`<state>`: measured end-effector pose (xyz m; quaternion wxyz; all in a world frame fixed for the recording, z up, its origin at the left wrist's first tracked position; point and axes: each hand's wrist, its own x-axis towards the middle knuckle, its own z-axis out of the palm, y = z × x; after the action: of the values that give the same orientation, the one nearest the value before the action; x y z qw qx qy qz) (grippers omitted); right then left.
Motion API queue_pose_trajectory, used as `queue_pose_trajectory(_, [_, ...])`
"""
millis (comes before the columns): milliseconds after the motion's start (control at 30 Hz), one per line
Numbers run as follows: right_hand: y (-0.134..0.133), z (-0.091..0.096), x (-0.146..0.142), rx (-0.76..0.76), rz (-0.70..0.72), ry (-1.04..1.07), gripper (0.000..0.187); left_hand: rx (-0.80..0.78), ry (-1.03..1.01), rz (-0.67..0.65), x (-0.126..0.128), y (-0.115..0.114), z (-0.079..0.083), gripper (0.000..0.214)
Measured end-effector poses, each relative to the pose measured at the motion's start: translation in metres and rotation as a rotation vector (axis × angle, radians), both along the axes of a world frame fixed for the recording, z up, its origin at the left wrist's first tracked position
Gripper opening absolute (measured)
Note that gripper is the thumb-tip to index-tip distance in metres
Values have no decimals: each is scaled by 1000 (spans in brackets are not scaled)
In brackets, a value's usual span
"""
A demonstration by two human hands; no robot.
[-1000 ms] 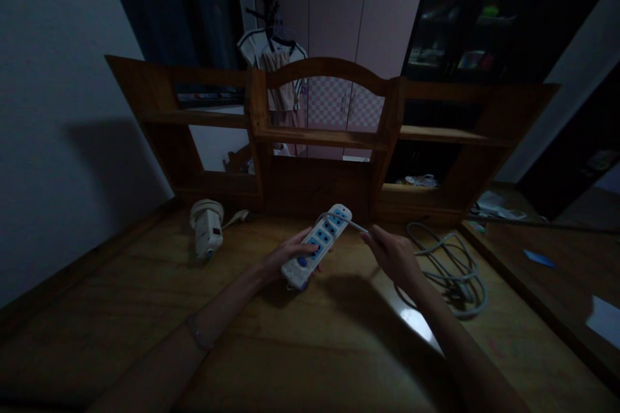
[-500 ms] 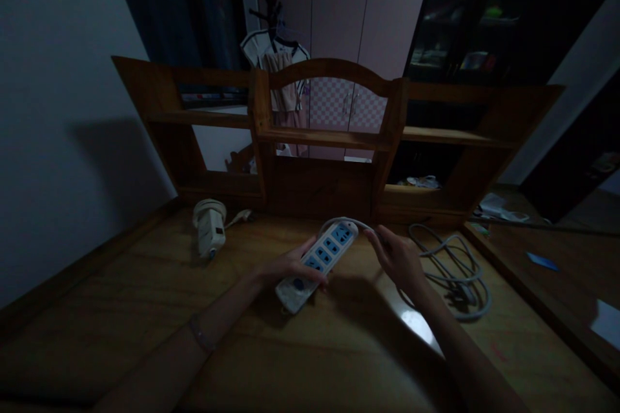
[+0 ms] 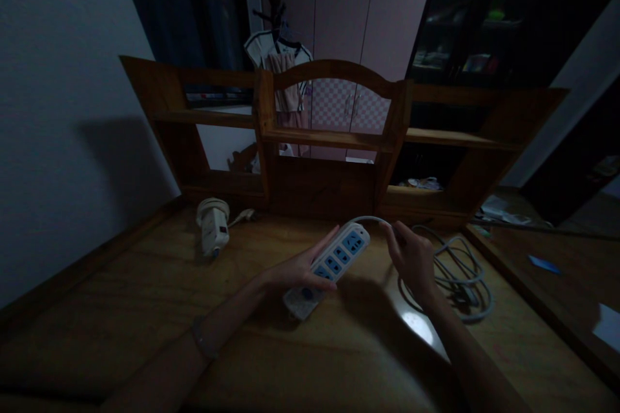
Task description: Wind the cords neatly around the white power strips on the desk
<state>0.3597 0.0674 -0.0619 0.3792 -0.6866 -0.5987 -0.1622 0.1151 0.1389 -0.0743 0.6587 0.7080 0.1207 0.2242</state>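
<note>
My left hand (image 3: 306, 271) is wrapped round a white power strip (image 3: 346, 251) with blue sockets, held tilted over the wooden desk (image 3: 261, 361). Its far end points up and to the right. A pale cord (image 3: 371, 219) runs along behind the strip and arches over to my right hand (image 3: 411, 258), whose fingers are closed on it. Beyond that hand, loose loops of the same-looking cable (image 3: 479, 297) lie on the desk, with a dark plug end among them that is hard to make out.
A second white power strip (image 3: 213, 232), its cord wound round one end, lies at the left; its plug (image 3: 248, 213) rests beside it. A wooden shelf unit (image 3: 329, 137) spans the desk's back. A blue card (image 3: 543, 264) and white paper (image 3: 608, 328) lie at the right.
Both hands have shifted slightly right with the power strip and cord. The cord between them now arches wider. The view has moved a little too.
</note>
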Motion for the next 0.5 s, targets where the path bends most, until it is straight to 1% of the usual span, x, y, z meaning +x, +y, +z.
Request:
queue_pose_trajectory(100, [-1, 1, -1, 30, 4, 5, 36, 0, -5, 1, 1, 0, 2, 107])
queue_pose_trajectory(267, [-4, 6, -4, 40, 13, -2, 33, -54, 26, -21, -1, -2, 10, 85])
queue_pose_trajectory(367, [-7, 7, -7, 48, 75, -8, 30, -92, 47, -19, 1, -2, 10, 85])
queue_pose_trajectory(433, [-8, 7, -10, 47, 135, -47, 28, -162, 44, 6, 3, -3, 6, 87])
queue_pose_trajectory(500, [-7, 4, -13, 19, 203, -111, 26, -255, 15, 59, 7, -3, 1, 87])
